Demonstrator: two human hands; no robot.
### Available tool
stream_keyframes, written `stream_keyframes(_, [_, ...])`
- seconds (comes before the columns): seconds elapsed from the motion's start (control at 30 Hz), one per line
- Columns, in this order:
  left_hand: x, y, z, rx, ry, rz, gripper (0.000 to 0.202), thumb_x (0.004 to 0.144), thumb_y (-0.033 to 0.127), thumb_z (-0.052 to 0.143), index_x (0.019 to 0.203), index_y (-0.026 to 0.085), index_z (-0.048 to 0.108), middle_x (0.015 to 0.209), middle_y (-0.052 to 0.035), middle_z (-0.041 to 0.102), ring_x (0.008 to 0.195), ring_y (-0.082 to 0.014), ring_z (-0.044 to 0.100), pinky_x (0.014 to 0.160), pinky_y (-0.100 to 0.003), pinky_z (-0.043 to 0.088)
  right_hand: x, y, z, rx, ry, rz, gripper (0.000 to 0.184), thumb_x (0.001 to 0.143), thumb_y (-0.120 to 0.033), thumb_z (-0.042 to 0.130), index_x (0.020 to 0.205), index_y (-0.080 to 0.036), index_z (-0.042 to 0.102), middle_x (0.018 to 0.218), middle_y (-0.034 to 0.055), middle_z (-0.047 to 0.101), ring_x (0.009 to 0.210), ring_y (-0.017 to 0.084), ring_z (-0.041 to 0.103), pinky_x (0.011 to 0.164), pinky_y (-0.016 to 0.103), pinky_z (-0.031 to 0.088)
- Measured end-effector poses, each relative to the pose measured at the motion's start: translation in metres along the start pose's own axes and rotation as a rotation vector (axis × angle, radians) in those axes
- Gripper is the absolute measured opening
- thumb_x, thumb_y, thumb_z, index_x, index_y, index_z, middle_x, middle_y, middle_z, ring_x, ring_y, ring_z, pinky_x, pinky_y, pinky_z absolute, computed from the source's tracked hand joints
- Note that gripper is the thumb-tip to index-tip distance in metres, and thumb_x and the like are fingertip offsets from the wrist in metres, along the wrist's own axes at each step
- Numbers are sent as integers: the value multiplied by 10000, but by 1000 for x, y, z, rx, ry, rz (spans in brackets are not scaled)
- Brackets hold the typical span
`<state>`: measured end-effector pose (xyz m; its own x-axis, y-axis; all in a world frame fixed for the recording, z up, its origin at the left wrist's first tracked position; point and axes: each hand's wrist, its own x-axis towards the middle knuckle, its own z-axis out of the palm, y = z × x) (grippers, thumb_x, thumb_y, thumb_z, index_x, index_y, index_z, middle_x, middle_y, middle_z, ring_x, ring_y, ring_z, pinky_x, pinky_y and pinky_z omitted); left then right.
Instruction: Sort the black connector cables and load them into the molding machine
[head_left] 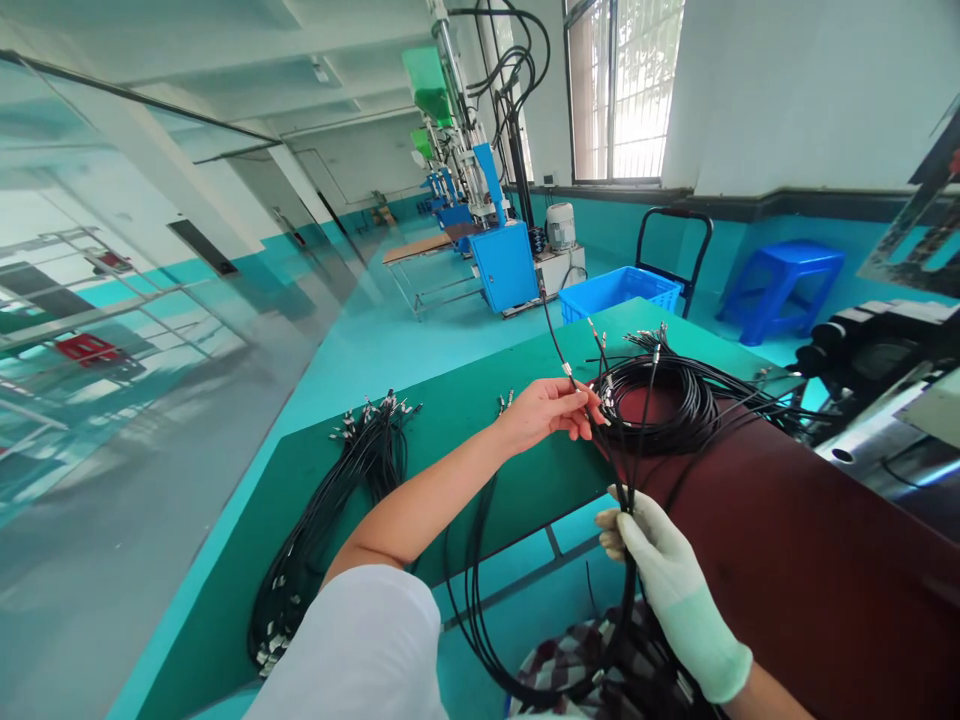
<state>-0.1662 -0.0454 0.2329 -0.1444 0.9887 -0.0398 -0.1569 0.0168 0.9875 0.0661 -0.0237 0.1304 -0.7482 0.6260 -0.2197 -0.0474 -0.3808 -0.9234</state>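
From the head camera, we see our bare left hand (551,412) reached out over the green table (465,420), its fingers pinched shut on a thin black cable (556,352) just below a small metal fitting. That cable runs up and away from the pinch toward the far edge of the table, and down and toward us into the bundle of cables (628,470) that our gloved right hand (660,570) has closed around. So the long axis of the held strand goes roughly from near right to far left, with the left hand at its upper end and the right hand lower, closer to our body. Just right of the left hand lies a coil of cables (675,400) on the dark red surface (787,560). Well to the left, another cable bunch (337,500) lies stretched along the table. Loops hang below the table edge over our lap.
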Motion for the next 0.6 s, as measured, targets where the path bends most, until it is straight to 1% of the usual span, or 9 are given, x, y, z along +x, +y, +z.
stream_keyframes(0.07, [-2,0,-2,0,9,-7,404,848,481,714,969,110,610,916,-107,711,664,-144,705,569,-230,522,2,0,-1,50,-12,7,524,827,-546,722,1195,-201,583,1096,89,661,907,176,629,789,298,525])
stream_keyframes(0.13, [-2,0,-5,-7,27,15,386,864,478,695,966,119,598,874,-84,700,644,-148,704,561,-235,533,4,1,-2,110,-28,10,491,832,-517,732,1184,-212,575,1158,82,644,947,168,621,819,289,520])
stream_keyframes(0.3, [-3,-1,-8,-11,67,70,335,900,451,651,970,127,599,844,-66,679,609,-138,683,533,-228,526,8,1,-3,168,-62,21,416,872,-471,711,1178,-222,579,1165,59,629,981,160,612,876,301,512])
stream_keyframes(0.37, [-4,0,-6,-20,44,74,323,910,443,637,976,130,601,841,-66,673,604,-134,674,534,-229,519,10,-2,-2,187,-68,24,446,873,-463,715,1229,-236,569,1101,43,633,927,133,599,840,272,503])
stream_keyframes(0.43, [-4,2,-2,-29,0,74,311,923,433,620,995,131,602,844,-67,668,608,-130,666,548,-231,515,12,-7,0,233,-86,67,475,873,-480,712,1259,-246,563,965,21,622,813,104,566,740,234,480])
stream_keyframes(0.5, [-5,4,2,-28,-42,73,304,934,425,603,1015,132,604,841,-67,661,606,-124,656,554,-227,503,15,-14,2,309,-119,153,467,850,-521,723,1192,-226,600,825,2,572,704,82,510,631,204,429])
stream_keyframes(0.57, [-6,5,5,-22,-69,73,299,940,419,595,1021,132,605,830,-63,655,598,-118,645,550,-222,488,16,-21,5,394,-143,226,457,801,-549,760,1057,-189,643,763,-3,528,661,70,478,587,190,400])
stream_keyframes(0.6, [-7,5,6,-19,-77,72,295,943,417,591,1020,132,603,824,-61,652,595,-116,641,546,-219,482,17,-24,6,418,-146,237,450,772,-538,790,1000,-176,653,759,-1,525,658,68,478,585,190,400])
